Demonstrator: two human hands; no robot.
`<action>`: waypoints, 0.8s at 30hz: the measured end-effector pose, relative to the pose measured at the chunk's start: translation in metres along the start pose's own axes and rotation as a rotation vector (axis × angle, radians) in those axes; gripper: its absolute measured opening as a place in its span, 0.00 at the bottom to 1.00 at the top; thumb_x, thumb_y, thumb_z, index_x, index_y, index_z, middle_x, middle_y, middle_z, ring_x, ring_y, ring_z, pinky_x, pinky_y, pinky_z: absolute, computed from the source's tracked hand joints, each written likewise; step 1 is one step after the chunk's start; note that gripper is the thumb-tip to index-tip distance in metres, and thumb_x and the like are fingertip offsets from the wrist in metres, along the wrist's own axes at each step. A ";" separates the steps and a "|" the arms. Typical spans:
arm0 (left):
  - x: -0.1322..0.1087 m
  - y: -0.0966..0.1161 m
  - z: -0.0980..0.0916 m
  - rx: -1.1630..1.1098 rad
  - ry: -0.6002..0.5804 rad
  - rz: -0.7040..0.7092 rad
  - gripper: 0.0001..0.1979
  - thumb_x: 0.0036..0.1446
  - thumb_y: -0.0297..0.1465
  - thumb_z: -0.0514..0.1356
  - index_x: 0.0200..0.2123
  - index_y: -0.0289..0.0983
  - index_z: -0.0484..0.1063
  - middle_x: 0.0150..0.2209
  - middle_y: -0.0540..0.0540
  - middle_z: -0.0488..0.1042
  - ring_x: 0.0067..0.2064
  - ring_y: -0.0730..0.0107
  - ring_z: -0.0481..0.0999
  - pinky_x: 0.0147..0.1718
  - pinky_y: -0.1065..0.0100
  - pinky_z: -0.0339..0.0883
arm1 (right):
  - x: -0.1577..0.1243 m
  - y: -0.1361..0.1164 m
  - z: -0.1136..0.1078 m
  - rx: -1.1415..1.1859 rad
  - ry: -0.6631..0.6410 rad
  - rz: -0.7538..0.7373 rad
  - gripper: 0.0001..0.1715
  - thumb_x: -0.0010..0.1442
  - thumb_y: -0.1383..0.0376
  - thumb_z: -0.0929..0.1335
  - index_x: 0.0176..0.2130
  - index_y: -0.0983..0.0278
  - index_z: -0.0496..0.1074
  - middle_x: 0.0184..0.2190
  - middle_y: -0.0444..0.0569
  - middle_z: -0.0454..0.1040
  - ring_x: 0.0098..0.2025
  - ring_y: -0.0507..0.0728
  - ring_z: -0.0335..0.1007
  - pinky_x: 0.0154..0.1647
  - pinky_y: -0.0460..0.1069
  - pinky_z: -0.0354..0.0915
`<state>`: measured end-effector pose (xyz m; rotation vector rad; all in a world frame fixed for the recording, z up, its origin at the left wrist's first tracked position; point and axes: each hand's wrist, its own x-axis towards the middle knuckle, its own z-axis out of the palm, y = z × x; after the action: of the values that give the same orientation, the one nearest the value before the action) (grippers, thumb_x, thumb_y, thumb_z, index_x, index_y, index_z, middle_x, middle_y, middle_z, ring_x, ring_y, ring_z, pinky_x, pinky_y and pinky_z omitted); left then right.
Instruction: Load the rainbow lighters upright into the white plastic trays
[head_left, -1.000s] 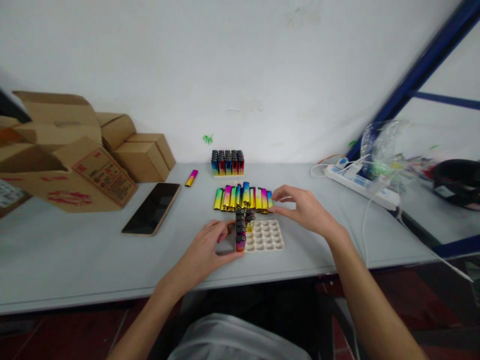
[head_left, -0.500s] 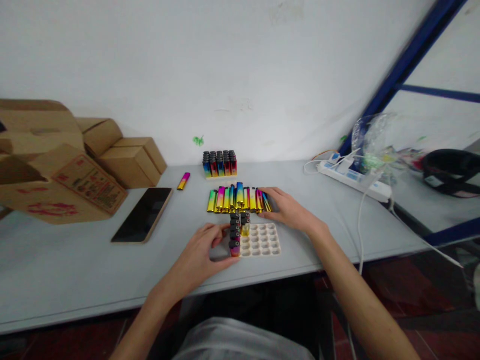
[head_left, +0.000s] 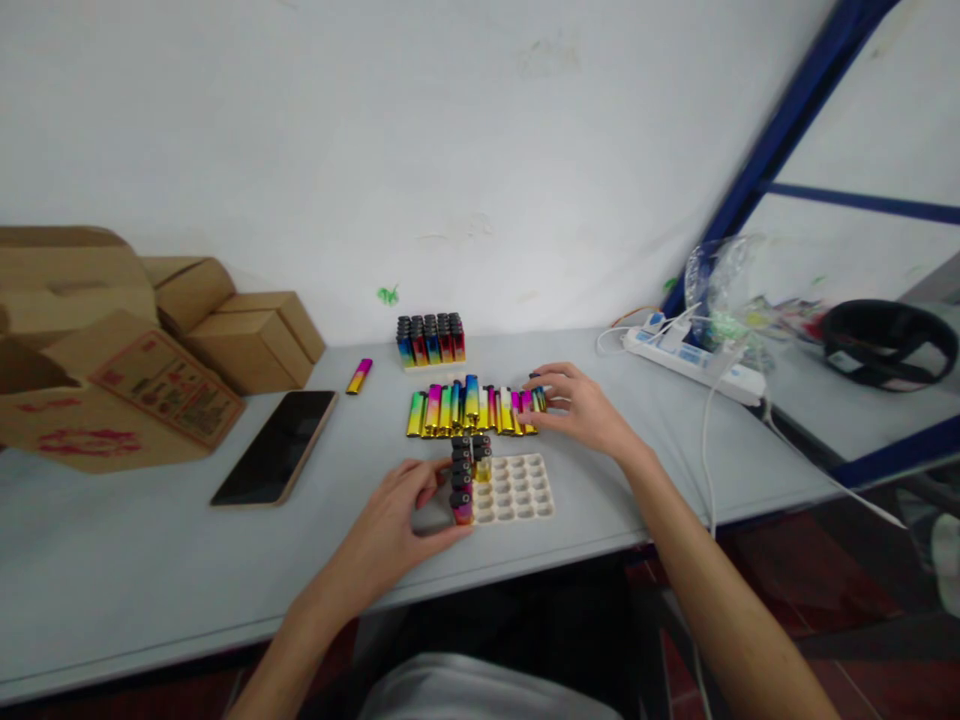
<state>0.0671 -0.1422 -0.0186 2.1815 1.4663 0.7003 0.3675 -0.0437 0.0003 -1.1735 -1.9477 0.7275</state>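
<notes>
A white tray (head_left: 529, 490) with rows of round-edged pockets lies near the table's front edge. Several black-topped lighters (head_left: 460, 480) stand upright in its left end. My left hand (head_left: 394, 520) grips that end, thumb at the front corner and fingers behind. Beyond the tray, a pile of shiny rainbow lighters (head_left: 457, 408) lies side by side. At the pile's right end, my right hand (head_left: 581, 408) has its thumb and fingers around a dark-topped lighter (head_left: 537, 392), which they partly hide.
A full tray of upright lighters (head_left: 431, 342) stands by the wall. One loose lighter (head_left: 359, 377) and a phone (head_left: 276, 447) lie left. Cardboard boxes (head_left: 255, 345) fill the far left. A power strip (head_left: 694, 362) with white cables and a black ring-shaped roll (head_left: 889, 345) are right.
My right hand has lifted slightly and its fingers have curled about a lighter at the pile's right end. My left hand stays at the tray. The whole view has shifted a little.
</notes>
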 end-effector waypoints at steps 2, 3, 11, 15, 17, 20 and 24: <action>0.000 0.000 0.000 -0.001 -0.003 -0.003 0.21 0.53 0.47 0.69 0.31 0.41 0.63 0.35 0.49 0.69 0.38 0.59 0.72 0.40 0.61 0.69 | 0.002 0.001 0.000 0.048 0.012 -0.005 0.19 0.63 0.52 0.73 0.48 0.60 0.82 0.56 0.57 0.69 0.47 0.57 0.76 0.47 0.55 0.77; 0.000 0.000 0.001 0.000 -0.005 -0.006 0.21 0.53 0.47 0.69 0.30 0.41 0.62 0.35 0.49 0.69 0.39 0.59 0.72 0.40 0.61 0.69 | 0.002 0.000 -0.001 0.084 0.025 -0.020 0.17 0.65 0.53 0.72 0.47 0.60 0.82 0.56 0.57 0.70 0.50 0.59 0.75 0.48 0.55 0.77; 0.000 0.000 0.001 0.001 -0.003 -0.010 0.21 0.54 0.45 0.69 0.30 0.42 0.60 0.35 0.49 0.70 0.38 0.59 0.73 0.39 0.61 0.69 | 0.001 -0.020 -0.004 0.484 0.030 0.120 0.28 0.57 0.59 0.77 0.56 0.61 0.76 0.55 0.54 0.76 0.43 0.54 0.75 0.49 0.53 0.73; 0.000 0.000 0.002 0.001 -0.003 -0.027 0.20 0.52 0.44 0.70 0.31 0.41 0.62 0.35 0.49 0.70 0.38 0.59 0.73 0.39 0.61 0.69 | -0.002 -0.030 -0.003 0.597 -0.086 0.046 0.16 0.64 0.56 0.73 0.47 0.63 0.76 0.43 0.51 0.80 0.41 0.54 0.75 0.47 0.52 0.71; 0.000 0.000 0.002 0.004 -0.002 -0.026 0.21 0.52 0.45 0.70 0.30 0.41 0.63 0.35 0.49 0.70 0.38 0.59 0.73 0.39 0.61 0.69 | -0.004 -0.033 -0.001 0.699 -0.161 0.032 0.18 0.67 0.53 0.71 0.50 0.60 0.71 0.40 0.48 0.79 0.34 0.53 0.74 0.35 0.49 0.70; 0.001 -0.001 0.002 0.006 -0.002 -0.018 0.20 0.53 0.45 0.70 0.30 0.41 0.63 0.35 0.49 0.69 0.38 0.59 0.73 0.39 0.61 0.68 | -0.005 -0.038 0.004 0.773 -0.216 0.068 0.18 0.68 0.50 0.69 0.51 0.57 0.65 0.30 0.40 0.71 0.22 0.49 0.60 0.20 0.43 0.56; 0.001 -0.002 0.003 0.012 0.007 -0.002 0.20 0.53 0.45 0.69 0.30 0.41 0.62 0.34 0.49 0.69 0.37 0.59 0.72 0.38 0.61 0.68 | -0.002 -0.041 0.014 0.602 -0.014 0.104 0.23 0.68 0.45 0.67 0.35 0.60 0.64 0.22 0.35 0.53 0.20 0.48 0.44 0.19 0.44 0.44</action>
<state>0.0678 -0.1406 -0.0223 2.1883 1.4797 0.7004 0.3367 -0.0645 0.0229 -0.8928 -1.5175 1.2684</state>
